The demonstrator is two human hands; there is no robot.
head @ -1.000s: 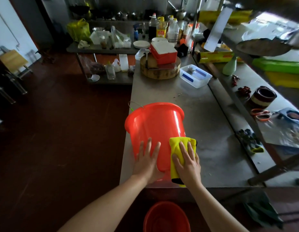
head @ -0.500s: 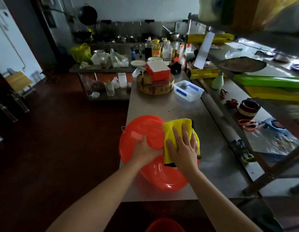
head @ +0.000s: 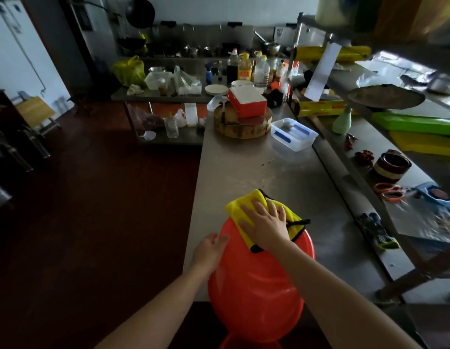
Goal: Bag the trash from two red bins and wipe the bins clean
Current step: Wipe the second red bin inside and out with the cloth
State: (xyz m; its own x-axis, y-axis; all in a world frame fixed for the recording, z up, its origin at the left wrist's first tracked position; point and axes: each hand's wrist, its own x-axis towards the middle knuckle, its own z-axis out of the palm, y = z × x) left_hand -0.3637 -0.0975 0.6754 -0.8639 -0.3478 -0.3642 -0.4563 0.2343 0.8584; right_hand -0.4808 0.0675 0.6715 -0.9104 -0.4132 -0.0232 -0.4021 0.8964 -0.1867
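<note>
At the near edge of the worktop (head: 244,167), the red bin (head: 256,293) lies tipped over, partly overhanging the front. The right hand (head: 265,222) presses a yellow cloth (head: 246,197) onto its far end, grip spread flat (fingers straight, nothing clasped). The left hand (head: 210,250) touches the bin's left side, grip loose.

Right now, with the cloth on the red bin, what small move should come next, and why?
Probably draw the yellow cloth back toward the person along the side of the red bin. The right hand presses it flat at the bin's far end, the left hand rests against its left side, and the near stretch of wall lies uncovered.
</note>
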